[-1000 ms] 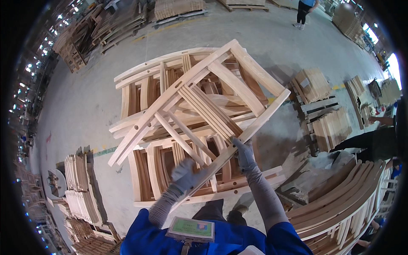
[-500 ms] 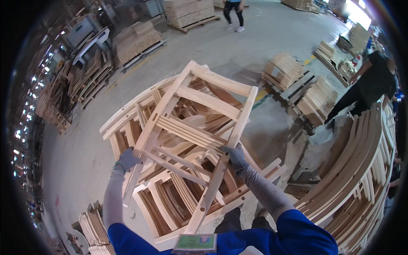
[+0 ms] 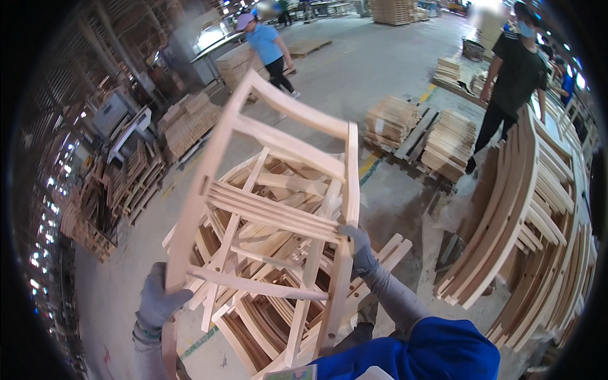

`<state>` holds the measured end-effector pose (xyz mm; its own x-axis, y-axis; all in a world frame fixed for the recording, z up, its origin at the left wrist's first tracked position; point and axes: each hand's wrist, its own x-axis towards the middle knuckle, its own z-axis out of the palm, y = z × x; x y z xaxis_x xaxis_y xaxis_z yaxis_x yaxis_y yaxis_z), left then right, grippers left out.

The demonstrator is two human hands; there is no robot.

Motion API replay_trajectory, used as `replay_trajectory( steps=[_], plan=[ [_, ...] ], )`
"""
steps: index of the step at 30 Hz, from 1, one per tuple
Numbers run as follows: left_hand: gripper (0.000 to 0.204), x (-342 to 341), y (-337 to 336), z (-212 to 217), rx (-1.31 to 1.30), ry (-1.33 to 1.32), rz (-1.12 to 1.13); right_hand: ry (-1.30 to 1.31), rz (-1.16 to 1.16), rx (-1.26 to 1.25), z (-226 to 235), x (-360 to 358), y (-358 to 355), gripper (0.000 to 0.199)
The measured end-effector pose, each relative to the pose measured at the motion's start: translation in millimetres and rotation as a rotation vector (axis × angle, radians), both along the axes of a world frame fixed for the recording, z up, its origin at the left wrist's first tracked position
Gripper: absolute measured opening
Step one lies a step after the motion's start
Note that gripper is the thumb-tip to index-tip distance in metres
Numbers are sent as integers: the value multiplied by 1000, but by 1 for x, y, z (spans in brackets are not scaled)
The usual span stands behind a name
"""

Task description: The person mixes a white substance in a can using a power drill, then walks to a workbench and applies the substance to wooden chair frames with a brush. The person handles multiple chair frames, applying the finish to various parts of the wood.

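A pale, unpainted wooden chair frame [image 3: 288, 147] with two posts, curved cross slats and a lower rail is tilted up in front of me. My left hand [image 3: 161, 297], in a grey glove, grips its left post near the lower rail. On the right post, level with the middle slats, my gloved right hand [image 3: 360, 248] is closed around the wood. Beneath the raised frame lies a pile of similar wooden frames [image 3: 250, 332], partly hidden by it.
Curved wooden parts [image 3: 494, 221] stand stacked at the right, with a person in dark clothes [image 3: 519, 69] beside them. Pallets of wood pieces [image 3: 448, 142] sit beyond the pile. A person in a light blue shirt [image 3: 266, 44] is at the far left. Timber stacks [image 3: 136, 180] line the left.
The chair frame has been raised and tilted more upright, shifting left off the pile, with both hands still on it. My view has lifted, and the person in dark clothes now shows more fully.
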<state>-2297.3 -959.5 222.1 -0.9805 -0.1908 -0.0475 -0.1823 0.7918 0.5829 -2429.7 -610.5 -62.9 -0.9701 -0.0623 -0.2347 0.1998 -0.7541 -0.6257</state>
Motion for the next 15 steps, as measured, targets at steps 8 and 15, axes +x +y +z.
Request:
replay_trajectory(
  steps=[8,15],
  plan=[
    [57,59,45,61,409,593,-118,539,-342,280,251,29,97,43],
    [49,11,136,24,816,823,-198,1190,-504,964,429,134,245,52]
  ],
)
